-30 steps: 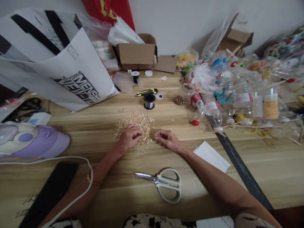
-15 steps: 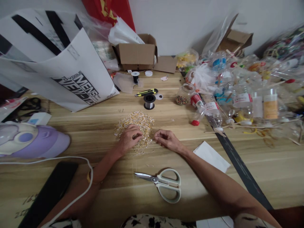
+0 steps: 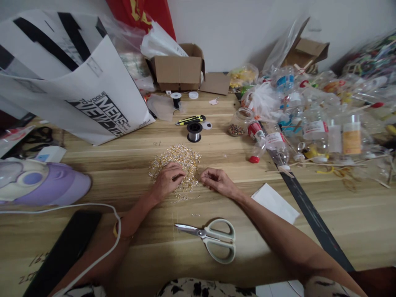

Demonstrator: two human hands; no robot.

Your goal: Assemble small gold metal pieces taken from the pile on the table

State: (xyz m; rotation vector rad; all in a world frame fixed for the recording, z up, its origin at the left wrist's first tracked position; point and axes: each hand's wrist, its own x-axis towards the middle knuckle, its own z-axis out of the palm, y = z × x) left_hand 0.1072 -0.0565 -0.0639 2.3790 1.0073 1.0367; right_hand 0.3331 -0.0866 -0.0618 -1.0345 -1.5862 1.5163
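A loose pile of small gold and silver beads or findings (image 3: 182, 154) lies on the wooden table. My left hand (image 3: 169, 178) rests over the pile's near left part, thumb and fingers pinched; whatever they hold is too small to name. At the pile's right edge, my right hand (image 3: 216, 180) is closed with its fingertips together, facing the left one, its contents also unclear. A short beaded strand with a ring (image 3: 185, 198) lies just below the pile. Nearer to me lie scissors (image 3: 207, 237) with pale handles, blades pointing left.
Beyond the pile stand a spool of clear line (image 3: 194, 133) and a yellow-black box cutter (image 3: 190, 120). Plastic bottles (image 3: 314, 123) crowd the right. To the left are a white paper bag (image 3: 117, 95), a purple device (image 3: 64, 181), a white cable (image 3: 102, 205) and a black phone-like slab (image 3: 68, 251).
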